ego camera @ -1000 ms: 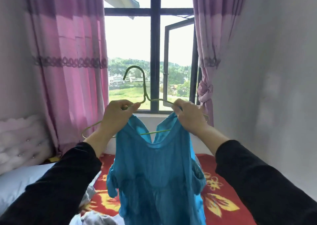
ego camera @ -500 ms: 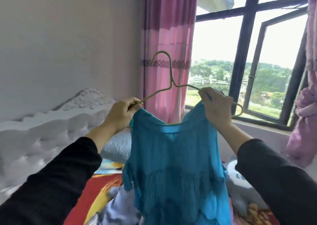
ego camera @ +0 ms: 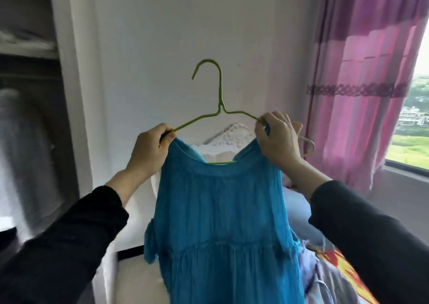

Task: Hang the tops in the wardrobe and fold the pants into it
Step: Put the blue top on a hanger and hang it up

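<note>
1. A blue top (ego camera: 222, 222) hangs at the centre of the view, held up in the air in front of a white wall (ego camera: 197, 32).
2. It is a bright turquoise, thin and crinkled. It has a round banded neckline, a gathered seam across the body lower down, and a short loose sleeve at each side.
3. The top sits on a green wire hanger (ego camera: 220, 90). The hook stands up toward 12 o'clock, with its open end turned toward 9 o'clock. The bottom bar shows through the neck opening.
4. The left hand (ego camera: 151, 153), at 9 o'clock of the neckline, has its grip pinched on the hanger's sloping arm and the top's shoulder together.
5. The right hand (ego camera: 278, 141), at 3 o'clock of the neckline, has its grip curled round the other arm and the fabric under it. The hanger's bent end sticks out beyond the hand.
6. Both arms wear black sleeves (ego camera: 69, 245).
7. The wardrobe (ego camera: 34, 118) is open at 9 o'clock of the view, well apart from the top. It is dark inside, with a shelf high up and a grey shape too blurred to identify.
8. A white tufted headboard (ego camera: 232, 134) shows behind the neckline.
9. A pink curtain (ego camera: 362, 83) hangs at 3 o'clock, with the window (ego camera: 415, 129) just beyond it.
10. A red and yellow bed cover (ego camera: 343, 264) lies at 5 o'clock.
</note>
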Demonstrator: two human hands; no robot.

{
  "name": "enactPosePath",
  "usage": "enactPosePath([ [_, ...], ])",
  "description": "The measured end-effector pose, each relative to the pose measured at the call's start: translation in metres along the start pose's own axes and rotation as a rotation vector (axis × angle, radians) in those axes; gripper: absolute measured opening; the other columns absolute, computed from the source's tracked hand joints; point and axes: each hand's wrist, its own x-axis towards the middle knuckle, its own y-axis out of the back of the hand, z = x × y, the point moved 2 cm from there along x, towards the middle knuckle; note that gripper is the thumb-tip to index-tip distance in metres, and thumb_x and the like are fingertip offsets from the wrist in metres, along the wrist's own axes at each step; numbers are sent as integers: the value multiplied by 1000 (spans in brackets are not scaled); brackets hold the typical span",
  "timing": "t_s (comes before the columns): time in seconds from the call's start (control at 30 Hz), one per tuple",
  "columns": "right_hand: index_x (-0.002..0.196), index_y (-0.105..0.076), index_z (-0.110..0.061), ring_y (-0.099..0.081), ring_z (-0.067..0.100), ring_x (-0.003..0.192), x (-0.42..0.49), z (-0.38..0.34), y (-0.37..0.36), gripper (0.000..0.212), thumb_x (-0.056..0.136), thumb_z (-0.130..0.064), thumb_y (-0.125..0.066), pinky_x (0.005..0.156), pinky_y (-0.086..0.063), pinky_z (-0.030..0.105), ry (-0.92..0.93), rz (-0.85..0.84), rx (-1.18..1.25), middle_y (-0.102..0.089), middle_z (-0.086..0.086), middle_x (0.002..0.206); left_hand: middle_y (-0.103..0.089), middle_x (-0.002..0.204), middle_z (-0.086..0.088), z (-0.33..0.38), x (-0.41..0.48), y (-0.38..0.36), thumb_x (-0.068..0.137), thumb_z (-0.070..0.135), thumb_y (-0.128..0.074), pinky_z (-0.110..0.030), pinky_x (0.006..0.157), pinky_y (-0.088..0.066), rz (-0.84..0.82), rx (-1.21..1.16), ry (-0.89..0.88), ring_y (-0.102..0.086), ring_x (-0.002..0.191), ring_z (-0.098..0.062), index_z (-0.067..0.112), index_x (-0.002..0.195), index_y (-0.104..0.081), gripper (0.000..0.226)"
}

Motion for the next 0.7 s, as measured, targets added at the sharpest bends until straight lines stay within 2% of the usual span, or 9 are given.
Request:
enactPosePath([
  [0.07, 82, -60, -11, -54, 23, 81, 4, -44, -34, 17, 91, -24, -53, 82, -32, 34, 42, -115, 49, -58, -3, 75, -62, 79, 1, -34, -5, 29, 99, 21, -50, -22, 64, -46, -18, 38, 31, -53, 70, -8, 11, 96, -62, 16],
  [0.17, 87, -64, -13, -56, 21, 67, 7, -106, -87, 21, 88, -33, -59, 64, -43, 32, -15, -353, 210, -61, -1, 68, -63, 81, 5, -94, -15, 68, 99, 23, -48, -18, 65, -45, -57, 69, 114, -56, 75, -8, 15, 97, -62, 16],
  [0.3, 80, -69, -10, -51, 15, 61, 4, -169, -163, 33, 85, -43, -66, 56, -38, 28, -162, -633, 436, -58, 0, 64, -63, 79, 3, -168, -29, 113, 99, 22, -49, -27, 66, -44, -91, 109, 193, -57, 75, -15, 15, 94, -64, 17],
  [0.4, 72, -68, -13, -42, 11, 54, 1, -212, -212, 31, 89, -39, -65, 52, -33, 22, -224, -762, 512, -48, -5, 55, -64, 77, 2, -212, -32, 138, 98, 24, -50, -20, 63, -40, -131, 159, 182, -56, 73, -16, 19, 93, -64, 16],
  [0.43, 72, -68, -13, -39, 11, 53, 0, -226, -228, 30, 90, -37, -64, 50, -31, 21, -233, -786, 520, -45, -5, 55, -65, 79, 3, -228, -32, 147, 98, 24, -51, -20, 67, -40, -115, 203, 172, -57, 77, -16, 21, 94, -65, 15],
  [0.5, 76, -67, -11, -36, 12, 53, -3, -253, -260, 30, 91, -36, -63, 48, -29, 21, -244, -801, 538, -43, -3, 58, -66, 102, 5, -262, -29, 162, 98, 26, -50, -34, 85, -43, -63, 322, 186, -56, 100, -20, 27, 104, -68, 18],
  [0.57, 83, -67, -7, -36, 12, 52, -4, -280, -290, 31, 92, -36, -61, 47, -29, 22, -223, -786, 520, -43, -3, 60, -47, 135, 3, -294, -26, 173, 99, 31, -46, -43, 101, -33, -75, 469, 320, -38, 125, -23, 32, 124, -61, 29],
  [0.63, 89, -65, -4, -37, 13, 51, -4, -307, -322, 32, 94, -35, -57, 48, -31, 23, -177, -774, 483, -45, -2, 62, -25, 148, -2, -322, -24, 177, 98, 37, -42, -44, 106, -29, -173, 558, 455, -24, 133, -25, 36, 142, -40, 44],
  [0.7, 92, -63, -4, -39, 15, 51, -2, -330, -352, 31, 95, -34, -54, 47, -35, 24, -169, -780, 491, -46, 1, 63, -16, 151, -5, -348, -21, 177, 97, 38, -42, -43, 108, -31, -271, 504, 510, -21, 136, -25, 32, 150, -20, 58],
])
